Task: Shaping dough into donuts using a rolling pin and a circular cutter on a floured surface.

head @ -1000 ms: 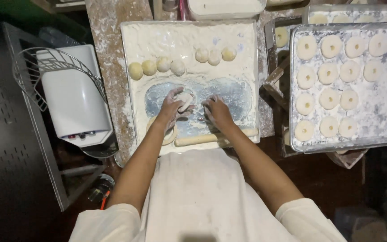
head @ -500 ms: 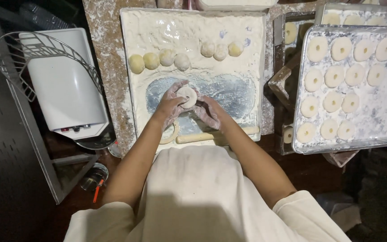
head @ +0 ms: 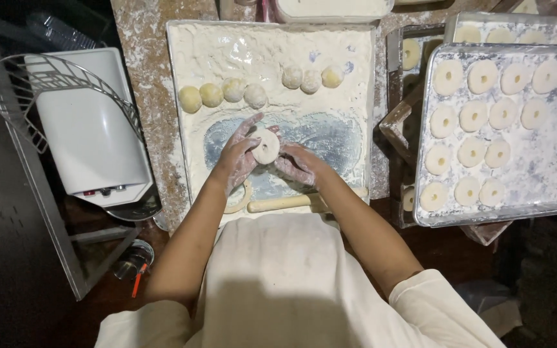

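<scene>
Beyond the fingers, a row of dough balls (head: 224, 93) lies across the floured board (head: 188, 161), four to the left and three more (head: 311, 77) to the right. Just nearer than the fingers lie a wooden rolling pin (head: 285, 203) and a round ring cutter (head: 240, 200). Well right of the fingers, a metal tray (head: 549, 174) carries ring-shaped dough pieces (head: 475, 116). Far left stands a white appliance (head: 91, 135) under a wire rack (head: 46, 77).

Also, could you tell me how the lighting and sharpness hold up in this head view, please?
Head view: the floured board and tray are brightly lit, the floor around them nearly black; both hands, left hand and right hand, and the dough disc read fairly sharp; straight edges bow slightly toward the frame's borders.
</scene>
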